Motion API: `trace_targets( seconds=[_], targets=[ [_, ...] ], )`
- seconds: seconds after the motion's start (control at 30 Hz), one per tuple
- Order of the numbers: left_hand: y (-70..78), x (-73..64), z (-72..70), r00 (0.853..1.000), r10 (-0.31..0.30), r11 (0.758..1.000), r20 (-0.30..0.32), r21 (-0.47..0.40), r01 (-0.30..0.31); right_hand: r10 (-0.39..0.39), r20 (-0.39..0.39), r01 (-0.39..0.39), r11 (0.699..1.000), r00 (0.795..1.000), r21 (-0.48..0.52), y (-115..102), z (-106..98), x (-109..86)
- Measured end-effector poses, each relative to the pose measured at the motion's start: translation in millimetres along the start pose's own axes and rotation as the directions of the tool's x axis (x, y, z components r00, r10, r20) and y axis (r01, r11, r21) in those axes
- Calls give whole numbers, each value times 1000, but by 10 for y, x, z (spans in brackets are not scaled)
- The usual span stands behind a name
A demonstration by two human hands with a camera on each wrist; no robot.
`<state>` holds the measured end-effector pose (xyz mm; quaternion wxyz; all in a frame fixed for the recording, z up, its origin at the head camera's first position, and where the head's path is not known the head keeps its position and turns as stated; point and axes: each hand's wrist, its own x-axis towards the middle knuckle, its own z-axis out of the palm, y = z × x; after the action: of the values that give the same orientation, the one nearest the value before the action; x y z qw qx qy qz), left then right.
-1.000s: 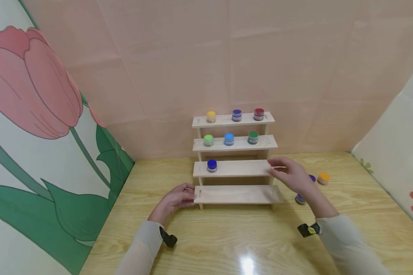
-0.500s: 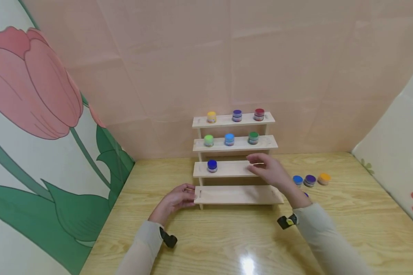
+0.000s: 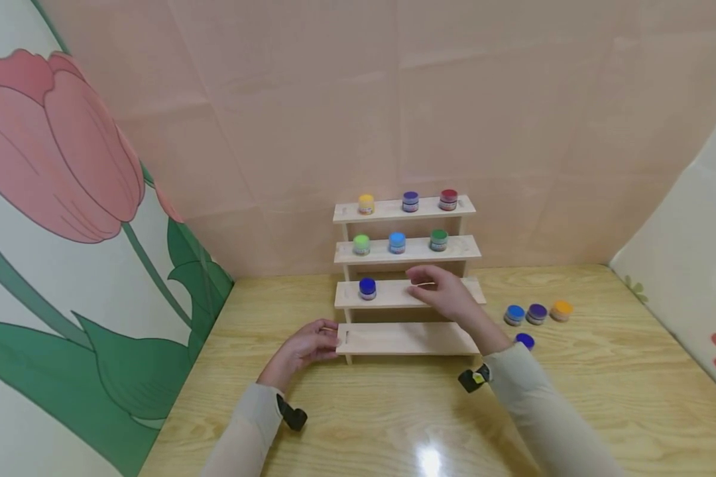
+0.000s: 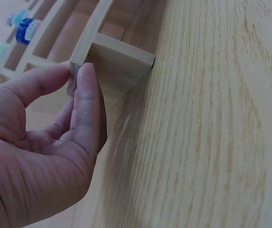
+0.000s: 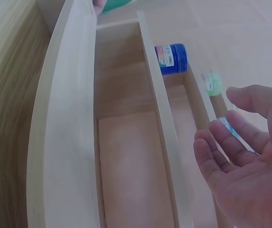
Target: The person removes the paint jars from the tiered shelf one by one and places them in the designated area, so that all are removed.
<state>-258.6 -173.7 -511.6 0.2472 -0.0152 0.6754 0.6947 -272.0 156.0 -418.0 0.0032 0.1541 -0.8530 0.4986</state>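
Observation:
A stepped wooden display rack (image 3: 414, 340) with several tiers stands on the table. My left hand (image 3: 306, 342) pinches the left end of its lowest board between thumb and fingers, as the left wrist view (image 4: 50, 137) also has it. My right hand (image 3: 444, 291) hovers over the second board from the bottom, fingers loosely bent and nothing between them. In the right wrist view its bare palm (image 5: 249, 156) faces the rack. A dark blue paint jar (image 3: 367, 288) sits on that same board, left of my right hand.
Higher boards carry yellow (image 3: 366, 204), purple (image 3: 410, 201), red (image 3: 448, 199), light green (image 3: 360, 244), light blue (image 3: 396, 242) and dark green (image 3: 438, 240) jars. On the table at right are blue (image 3: 514, 315), purple (image 3: 537, 313), orange (image 3: 561, 311) and dark blue (image 3: 524, 341) jars.
My right hand has moved left along the second board from the bottom, from its right end toward the middle. Jars on the table came out from behind that arm. My left hand stayed put.

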Motion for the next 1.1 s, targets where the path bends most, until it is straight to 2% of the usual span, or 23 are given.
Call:
trace_targets(
  seconds=[0.77,1.1],
  targets=[
    [4,-2,9,1000,1,1000,5,-8,-1,23,49,-25,998,999,50,-184,366,199],
    [-3,9,8,1000,-8,1000,-15,-3,8,15,68,-20,997,998,70,-214,494,265]
  ],
)
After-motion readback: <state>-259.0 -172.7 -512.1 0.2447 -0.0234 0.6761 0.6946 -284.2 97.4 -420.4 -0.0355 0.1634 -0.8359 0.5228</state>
